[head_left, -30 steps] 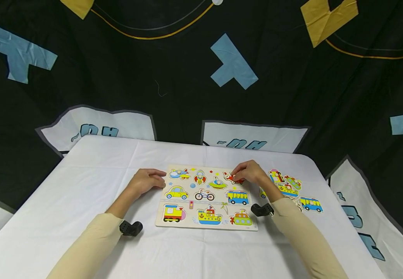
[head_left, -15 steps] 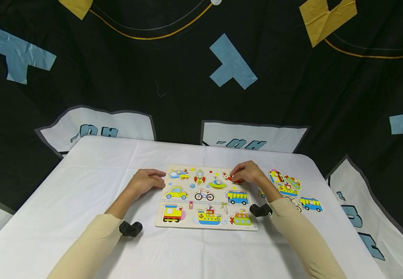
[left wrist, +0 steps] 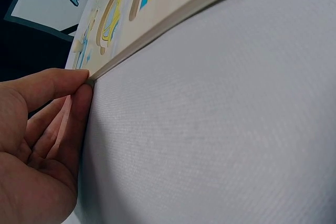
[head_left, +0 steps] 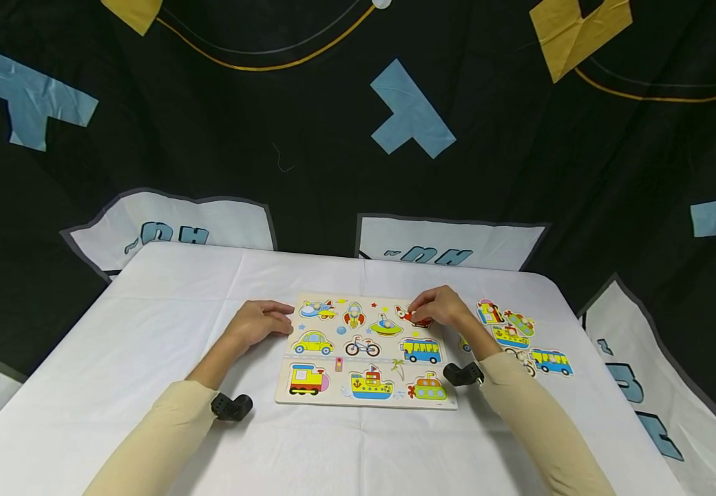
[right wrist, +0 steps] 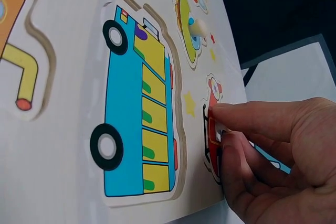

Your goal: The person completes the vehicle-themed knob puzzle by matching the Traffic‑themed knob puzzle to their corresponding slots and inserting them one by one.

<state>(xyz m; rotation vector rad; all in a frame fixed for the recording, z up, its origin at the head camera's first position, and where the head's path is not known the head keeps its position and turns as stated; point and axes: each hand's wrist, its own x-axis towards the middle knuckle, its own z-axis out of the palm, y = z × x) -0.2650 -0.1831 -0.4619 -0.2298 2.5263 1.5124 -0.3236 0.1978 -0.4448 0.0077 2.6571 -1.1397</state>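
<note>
helicopter piece (right wrist: 212,132): 1, right grip (head_left: 441,305) pinching it | board (head_left: 341,389): 1, left grip (head_left: 259,322) relaxed, touching | loose pieces (head_left: 552,362): 6

studio-like setting, patterned black backdrop (head_left: 308,138), white-covered table (head_left: 352,455)

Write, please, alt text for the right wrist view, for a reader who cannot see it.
The right hand pinches a red helicopter piece at a pale puzzle board. A recessed bus picture, blue with yellow windows, lies left of centre; a knobbed flying-saucer piece sits beyond.

The puzzle board (head_left: 341,386) lies on the table (head_left: 333,455), left of the loose pieces (head_left: 510,337).
</note>
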